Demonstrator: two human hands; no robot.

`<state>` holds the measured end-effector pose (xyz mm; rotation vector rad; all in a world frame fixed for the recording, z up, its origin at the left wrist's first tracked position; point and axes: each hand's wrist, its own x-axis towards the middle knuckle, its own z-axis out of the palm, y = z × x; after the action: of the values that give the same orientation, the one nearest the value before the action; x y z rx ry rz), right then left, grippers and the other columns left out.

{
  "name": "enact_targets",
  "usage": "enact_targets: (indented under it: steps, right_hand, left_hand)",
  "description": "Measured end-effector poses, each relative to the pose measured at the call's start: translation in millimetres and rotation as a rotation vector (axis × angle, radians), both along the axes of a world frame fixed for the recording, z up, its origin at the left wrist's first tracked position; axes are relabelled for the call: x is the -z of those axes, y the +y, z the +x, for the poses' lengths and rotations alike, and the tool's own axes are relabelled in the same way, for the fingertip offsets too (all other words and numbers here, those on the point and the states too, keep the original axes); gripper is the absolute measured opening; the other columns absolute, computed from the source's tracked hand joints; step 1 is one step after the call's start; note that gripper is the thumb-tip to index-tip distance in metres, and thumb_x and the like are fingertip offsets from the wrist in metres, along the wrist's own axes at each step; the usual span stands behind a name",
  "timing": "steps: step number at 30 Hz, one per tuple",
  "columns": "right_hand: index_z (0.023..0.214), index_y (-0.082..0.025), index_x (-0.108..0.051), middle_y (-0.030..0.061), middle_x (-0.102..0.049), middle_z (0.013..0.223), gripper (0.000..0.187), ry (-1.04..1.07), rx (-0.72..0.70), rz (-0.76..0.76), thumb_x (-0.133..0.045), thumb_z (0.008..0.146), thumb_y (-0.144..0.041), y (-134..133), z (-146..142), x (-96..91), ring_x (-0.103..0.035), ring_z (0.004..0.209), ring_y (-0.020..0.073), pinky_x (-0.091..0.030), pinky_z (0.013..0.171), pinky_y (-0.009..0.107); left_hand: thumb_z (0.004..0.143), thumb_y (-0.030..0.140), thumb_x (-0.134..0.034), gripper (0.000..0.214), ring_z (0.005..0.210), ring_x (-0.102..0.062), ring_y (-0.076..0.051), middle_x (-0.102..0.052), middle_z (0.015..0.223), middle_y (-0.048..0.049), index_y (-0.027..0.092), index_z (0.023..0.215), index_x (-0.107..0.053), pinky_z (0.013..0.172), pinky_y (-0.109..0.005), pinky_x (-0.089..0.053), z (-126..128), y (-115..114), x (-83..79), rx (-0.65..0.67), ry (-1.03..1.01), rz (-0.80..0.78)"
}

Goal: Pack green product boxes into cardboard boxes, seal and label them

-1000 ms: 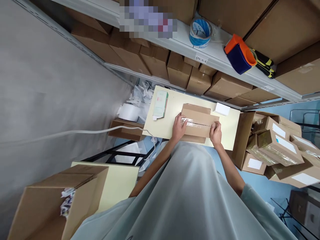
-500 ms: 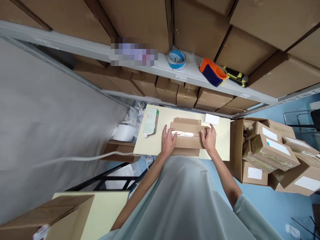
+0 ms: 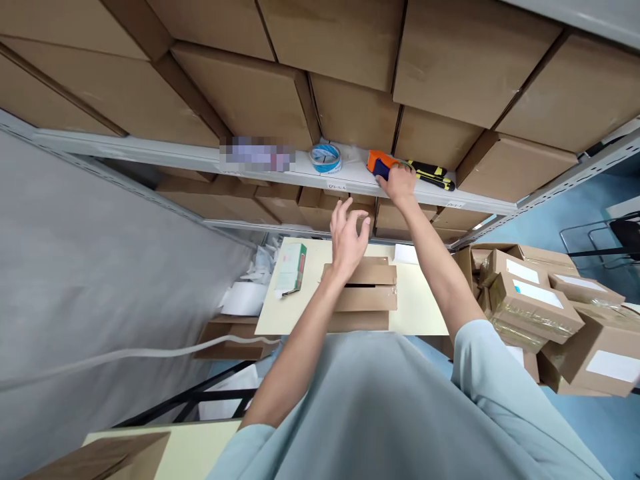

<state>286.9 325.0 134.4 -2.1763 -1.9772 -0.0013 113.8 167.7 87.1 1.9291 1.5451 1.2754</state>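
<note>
My right hand [image 3: 400, 184] is up on the grey shelf [image 3: 350, 179], closed around an orange and blue tape dispenser [image 3: 377, 164]. My left hand [image 3: 347, 237] hovers open in the air, fingers spread, above a flat cardboard box [image 3: 367, 293] that lies on a pale yellow table [image 3: 420, 310]. The box's top flaps show a dark slit between them. A roll of blue and white tape [image 3: 325, 158] stands on the shelf left of the dispenser. A black and yellow tool [image 3: 430, 175] lies just right of my right hand.
A green and white carton [image 3: 291, 268] and a white pad [image 3: 405, 253] lie on the table. Taped boxes with white labels [image 3: 535, 303] pile up at the right. Large cardboard boxes [image 3: 325, 40] fill the shelves above. White paper scraps [image 3: 250, 293] lie left of the table.
Both hands left the box on the table. My right hand rose to the shelf and closed on the tape dispenser; my left hand lifted and opened. The camera tilted upward.
</note>
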Motion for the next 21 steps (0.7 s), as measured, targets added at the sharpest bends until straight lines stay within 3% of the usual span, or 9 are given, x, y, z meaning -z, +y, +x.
enact_targets:
  steps: [3,6,10,14,17,21]
  right_hand:
    - [0.134,0.002,-0.066,0.0330,-0.075,0.127,0.062,-0.010,-0.048,-0.040,-0.058,0.112,-0.056,0.3,-1.6,0.5,-0.070,0.125,0.0414,-0.043,0.119,0.056]
    - [0.133,-0.001,-0.066,0.0316,-0.075,0.124,0.060,-0.003,-0.142,-0.008,-0.057,0.112,-0.056,-25.0,7.5,-0.1,-0.070,0.122,0.0424,-0.046,0.115,0.056]
    - [0.135,-0.008,-0.063,0.0278,-0.074,0.123,0.060,0.019,-0.324,0.099,-0.054,0.111,-0.063,-96.8,30.4,-5.7,-0.068,0.120,0.0429,-0.049,0.111,0.056]
    - [0.119,-0.016,-0.066,0.0201,-0.076,0.109,0.049,0.001,-0.434,0.163,-0.055,0.111,-0.063,-187.1,56.2,-15.2,-0.070,0.105,0.0381,-0.053,0.101,0.052]
    - [0.107,-0.020,-0.066,0.0151,-0.076,0.098,0.046,0.018,-0.511,0.202,-0.058,0.110,-0.065,-244.1,73.7,-21.3,-0.071,0.094,0.0339,-0.054,0.092,0.047]
    - [0.095,-0.023,-0.064,0.0106,-0.075,0.089,0.047,0.080,-0.577,0.207,-0.063,0.107,-0.068,-296.1,90.6,-28.0,-0.070,0.087,0.0306,-0.053,0.084,0.042]
  left_hand:
    - [0.110,0.049,-0.056,0.030,0.163,-0.046,-0.037,-0.062,0.161,-0.0168,0.025,0.113,-0.072,0.134,-0.061,-0.037,12.9,-8.3,-5.6,0.005,-0.041,0.011]
    - [0.111,0.051,-0.056,0.031,0.158,-0.052,-0.035,-0.066,0.156,-0.0173,0.025,0.115,-0.072,0.133,-0.059,-0.040,9.8,-23.8,-7.1,0.000,-0.090,0.012]
    - [0.110,0.056,-0.059,0.040,0.153,-0.057,-0.031,-0.063,0.158,-0.0183,0.025,0.135,-0.066,0.130,-0.053,-0.046,-13.1,-51.3,-13.1,-0.040,-0.216,0.018]
    - [0.105,0.066,-0.066,0.063,0.159,-0.052,-0.031,-0.055,0.167,-0.0178,0.028,0.154,-0.055,0.128,-0.051,-0.049,-31.6,-82.2,-17.9,-0.038,-0.356,-0.030]
    - [0.099,0.074,-0.070,0.079,0.164,-0.046,-0.034,-0.046,0.176,-0.0154,0.034,0.162,-0.047,0.129,-0.053,-0.048,-32.9,-102.0,-13.9,-0.001,-0.497,-0.197]
    - [0.100,0.083,-0.058,0.082,0.160,-0.053,-0.036,-0.045,0.177,-0.0162,0.038,0.167,-0.043,0.123,-0.058,-0.055,-23.9,-120.6,-2.6,0.056,-0.917,-0.687]
